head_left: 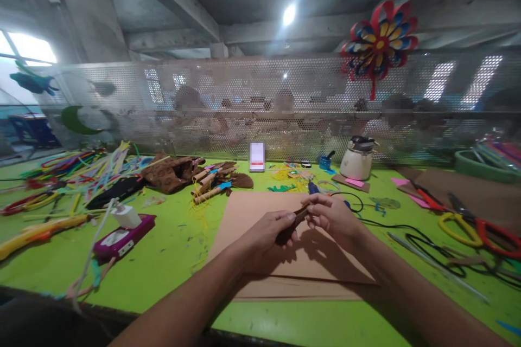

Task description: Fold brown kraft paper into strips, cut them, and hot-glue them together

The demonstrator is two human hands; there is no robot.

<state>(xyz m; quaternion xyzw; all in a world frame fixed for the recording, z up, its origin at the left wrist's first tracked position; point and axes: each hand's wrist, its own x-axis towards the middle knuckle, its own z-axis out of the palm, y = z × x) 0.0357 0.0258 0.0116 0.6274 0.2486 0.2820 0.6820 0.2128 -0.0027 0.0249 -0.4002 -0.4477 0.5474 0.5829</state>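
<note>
My left hand (271, 236) is closed on a folded dark brown piece (299, 217), perhaps paper or felt; its exact kind I cannot make out. At the piece's upper right end, my right hand (331, 219) pinches it between thumb and fingers. Both hands are raised over tan cardboard sheets (240, 222) stacked on the green table (175, 265), and their shadows fall across the top sheet. Just beyond my right hand lies a dark blue tool handle (313, 187), partly hidden by the fingers.
Scissors (459, 227) and black cable (423, 249) lie at the right. A purple power strip (124, 238) and a yellow glue gun (44, 232) are at the left. Brown rolled pieces (211, 193), a phone (257, 157) and a white jug (356, 161) stand or lie farther back before a perforated metal screen (244, 87).
</note>
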